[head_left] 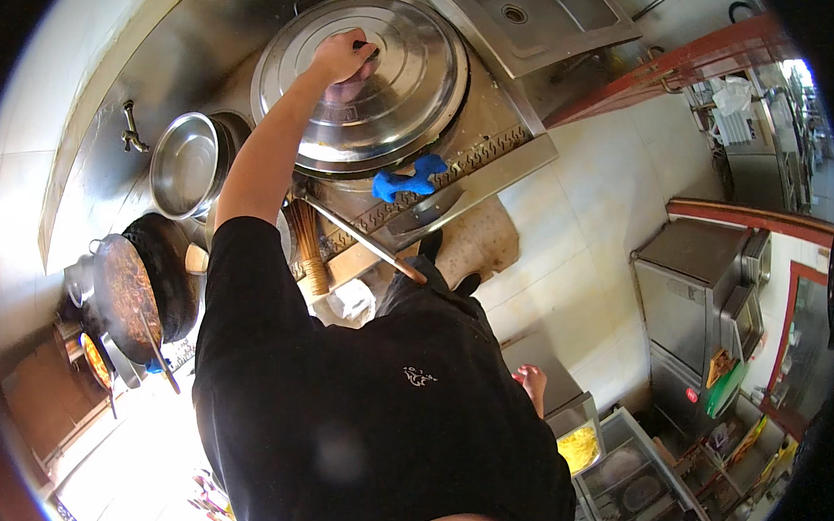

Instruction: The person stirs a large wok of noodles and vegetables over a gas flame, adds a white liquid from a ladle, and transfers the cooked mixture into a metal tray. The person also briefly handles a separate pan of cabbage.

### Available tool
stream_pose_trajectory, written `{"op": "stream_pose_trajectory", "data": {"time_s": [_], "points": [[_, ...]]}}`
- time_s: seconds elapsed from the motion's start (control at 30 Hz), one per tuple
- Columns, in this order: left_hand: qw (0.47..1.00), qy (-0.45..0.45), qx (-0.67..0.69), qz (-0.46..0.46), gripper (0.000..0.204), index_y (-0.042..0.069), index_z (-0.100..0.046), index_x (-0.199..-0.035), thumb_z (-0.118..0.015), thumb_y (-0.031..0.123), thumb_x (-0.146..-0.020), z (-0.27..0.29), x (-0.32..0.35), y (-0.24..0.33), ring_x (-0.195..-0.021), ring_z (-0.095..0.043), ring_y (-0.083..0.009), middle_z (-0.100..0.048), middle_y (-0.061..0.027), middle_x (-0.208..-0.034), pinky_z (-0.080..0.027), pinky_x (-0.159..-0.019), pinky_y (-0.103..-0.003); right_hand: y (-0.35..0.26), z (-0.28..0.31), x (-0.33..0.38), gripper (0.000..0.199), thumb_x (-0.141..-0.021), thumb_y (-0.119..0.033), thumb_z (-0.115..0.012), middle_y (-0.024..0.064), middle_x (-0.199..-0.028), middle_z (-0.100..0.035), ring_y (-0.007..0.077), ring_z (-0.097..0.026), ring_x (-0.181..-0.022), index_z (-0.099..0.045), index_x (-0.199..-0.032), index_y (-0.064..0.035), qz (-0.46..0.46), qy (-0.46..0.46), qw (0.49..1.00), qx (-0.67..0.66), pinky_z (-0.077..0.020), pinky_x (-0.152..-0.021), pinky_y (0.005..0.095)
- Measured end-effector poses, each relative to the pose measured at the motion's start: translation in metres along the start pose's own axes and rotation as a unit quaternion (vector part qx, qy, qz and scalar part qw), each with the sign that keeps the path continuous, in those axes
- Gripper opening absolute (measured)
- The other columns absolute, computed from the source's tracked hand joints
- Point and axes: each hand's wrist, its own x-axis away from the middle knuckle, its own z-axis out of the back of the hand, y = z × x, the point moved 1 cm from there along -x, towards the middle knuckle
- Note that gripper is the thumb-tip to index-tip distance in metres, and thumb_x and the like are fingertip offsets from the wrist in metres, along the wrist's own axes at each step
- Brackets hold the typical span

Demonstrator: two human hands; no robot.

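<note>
My left hand (343, 56) reaches forward to the middle of a large round metal lid (408, 81), its fingers closed around the dark knob handle. The lid lies over a wide pot or wok set into the stove; what is under it is hidden. At my right side hangs my right hand (530, 387), with loosely bent fingers and no object visible in it. A crumpled blue cloth (410, 177) lies on the stove's front edge beside the lid. Nearer to me are a bamboo wok brush (306, 245) and a long-handled ladle (366, 241).
An empty metal basin (184, 165) leans left of the lid, below a wall tap (133, 128). Farther left, a pan of reddish food (130, 293) steams. A steel sink (533, 21) adjoins the stove at far right. Behind my right side stands a counter with yellow food in a container (579, 448).
</note>
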Motion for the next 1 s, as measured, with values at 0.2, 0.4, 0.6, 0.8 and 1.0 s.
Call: {"op": "stream_pose_trajectory", "data": {"time_s": [0.2, 0.4, 0.6, 0.8, 1.0], "points": [[1.000, 0.009, 0.005, -0.023, 0.032, 0.009, -0.067, -0.102, -0.057, 0.036, -0.088, 0.010, 0.028, 0.012, -0.090, -0.065, -0.0324, -0.069, -0.0149, -0.097, -0.051, -0.080, -0.044, -0.063, 0.010, -0.012, 0.014, -0.090, -0.009, -0.053, 0.0105, -0.093, -0.063, 0.0240, -0.065, -0.067, -0.061, -0.101, -0.0048, -0.022, -0.008, 1.000, -0.008, -0.0557, -0.063, 0.0340], [0.981, 0.034, 0.003, -0.192, 0.025, 0.006, -0.067, -0.106, -0.057, 0.021, -0.089, 0.011, 0.042, -0.002, -0.091, -0.064, -0.0265, -0.067, -0.0133, -0.099, -0.051, -0.081, -0.040, -0.072, 0.006, -0.022, 0.019, -0.092, -0.013, -0.051, 0.0113, -0.097, -0.063, 0.0251, -0.065, -0.073, -0.061, -0.105, -0.0039, -0.042, -0.026, 0.999, 0.017, -0.0559, -0.064, 0.0341], [0.992, 0.072, 0.050, -0.095, 0.024, 0.007, -0.066, -0.106, -0.059, 0.021, -0.088, 0.008, 0.059, 0.012, -0.090, -0.064, -0.0252, -0.067, -0.0118, -0.100, -0.051, -0.081, -0.039, -0.059, -0.001, -0.044, 0.016, -0.094, -0.016, -0.050, 0.0089, -0.091, -0.062, 0.0233, -0.064, -0.070, -0.060, -0.099, -0.0058, -0.031, -0.099, 0.994, 0.039, -0.0568, -0.065, 0.0334], [0.981, 0.144, 0.026, -0.128, 0.024, 0.007, -0.065, -0.107, -0.060, 0.022, -0.089, 0.001, 0.053, 0.010, -0.090, -0.064, -0.0244, -0.066, -0.0109, -0.099, -0.051, -0.081, -0.039, -0.092, -0.006, -0.038, 0.019, -0.093, -0.018, -0.049, 0.0110, -0.093, -0.063, 0.0239, -0.064, -0.070, -0.060, -0.102, -0.0056, -0.012, -0.076, 0.995, 0.063, -0.0572, -0.065, 0.0335], [0.951, 0.260, 0.068, -0.151, 0.031, 0.007, -0.065, -0.110, -0.065, 0.026, -0.085, 0.020, 0.075, 0.027, -0.101, -0.060, -0.0264, -0.064, -0.0113, -0.108, -0.049, -0.087, -0.041, -0.080, 0.021, -0.054, 0.019, -0.090, -0.015, -0.051, 0.0133, -0.088, -0.065, 0.0263, -0.064, -0.067, -0.062, -0.100, -0.0027, 0.109, -0.104, 0.983, 0.107, -0.0565, -0.065, 0.0329]]}}
